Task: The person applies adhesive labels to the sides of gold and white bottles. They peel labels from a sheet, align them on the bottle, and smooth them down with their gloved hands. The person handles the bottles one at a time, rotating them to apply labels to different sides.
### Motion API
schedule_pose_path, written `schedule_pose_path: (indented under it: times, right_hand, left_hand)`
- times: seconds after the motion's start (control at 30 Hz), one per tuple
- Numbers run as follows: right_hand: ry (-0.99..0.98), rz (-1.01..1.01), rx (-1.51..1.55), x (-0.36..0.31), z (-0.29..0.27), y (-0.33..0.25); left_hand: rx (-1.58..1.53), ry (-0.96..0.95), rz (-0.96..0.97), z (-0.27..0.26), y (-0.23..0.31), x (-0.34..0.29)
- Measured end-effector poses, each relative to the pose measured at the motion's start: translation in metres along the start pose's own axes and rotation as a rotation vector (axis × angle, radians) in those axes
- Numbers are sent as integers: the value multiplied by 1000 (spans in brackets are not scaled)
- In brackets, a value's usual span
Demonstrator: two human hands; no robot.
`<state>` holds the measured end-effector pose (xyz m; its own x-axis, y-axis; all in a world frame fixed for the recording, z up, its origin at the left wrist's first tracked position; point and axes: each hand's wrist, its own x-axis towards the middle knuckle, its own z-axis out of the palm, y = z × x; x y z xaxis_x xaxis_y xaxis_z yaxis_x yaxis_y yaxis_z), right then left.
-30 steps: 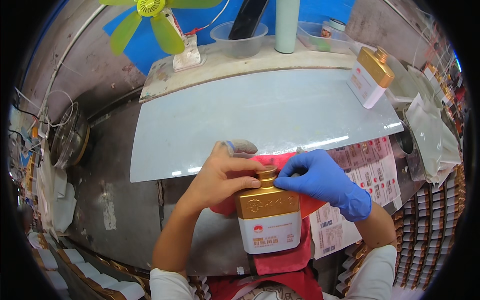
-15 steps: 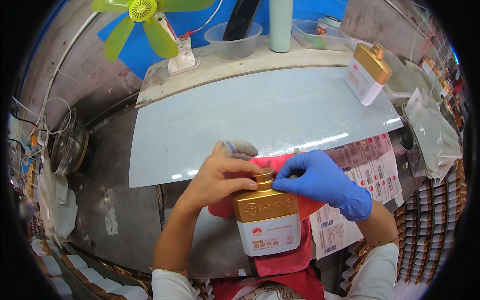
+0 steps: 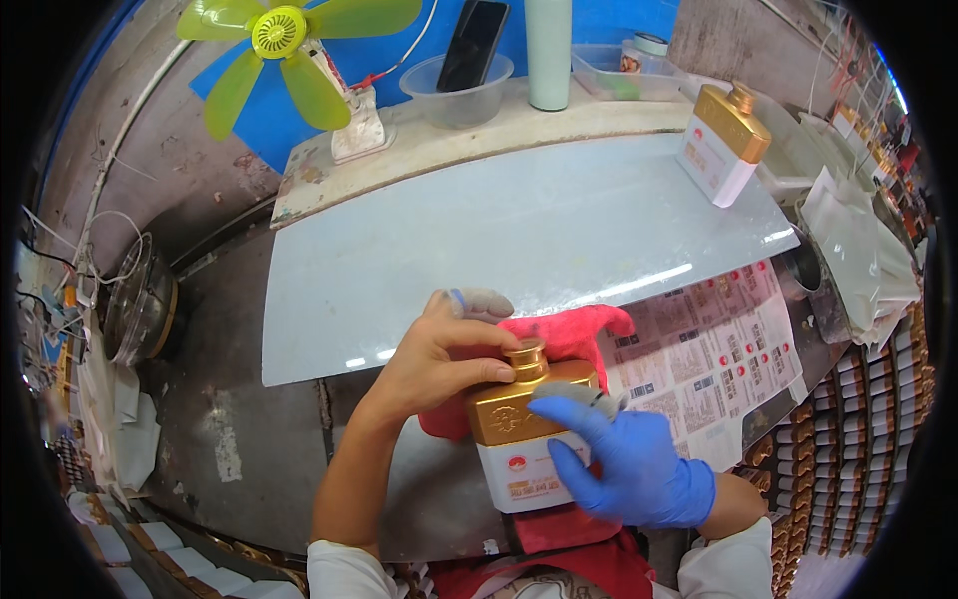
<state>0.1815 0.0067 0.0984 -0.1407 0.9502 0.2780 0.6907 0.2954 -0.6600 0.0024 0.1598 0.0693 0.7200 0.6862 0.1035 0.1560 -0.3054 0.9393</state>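
In front of me stands a flat bottle (image 3: 516,469) with a gold upper part, a gold neck and a white lower part with a red emblem. My left hand (image 3: 451,357), bare but for a grey cover on one finger, grips its neck between thumb and fingers. In a blue glove, my right hand (image 3: 629,464) lies over the bottle's right side, thumb and fingers apart along its front and shoulder. A grey cover shows on one of its fingertips too. The bottle rests on a red cloth (image 3: 569,334), which shows behind and below it.
Behind lies a grey board (image 3: 479,240) with a second gold-and-white bottle (image 3: 720,145) on its far right. Label sheets (image 3: 699,369) lie to the right. A green fan (image 3: 279,35), a plastic bowl (image 3: 454,100) with a phone and a tumbler (image 3: 549,60) stand along the back ledge.
My right hand has left the bottle's neck and come down to its right side, its fingers spreading. My left hand keeps its grip on the neck.
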Motion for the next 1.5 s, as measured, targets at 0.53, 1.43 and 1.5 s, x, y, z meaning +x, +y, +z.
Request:
schedule_pose_path:
  times: [0.53, 1.43, 1.5]
  right_hand:
    - [-96, 149, -145, 16, 7, -1]
    - [43, 189, 363, 7, 10, 40]
    - [64, 149, 370, 6, 11, 44]
  left_hand:
    - [-16, -4, 40, -1, -8, -1]
    - [519, 604, -124, 97, 63, -51]
    - [349, 660, -141, 96, 59, -47]
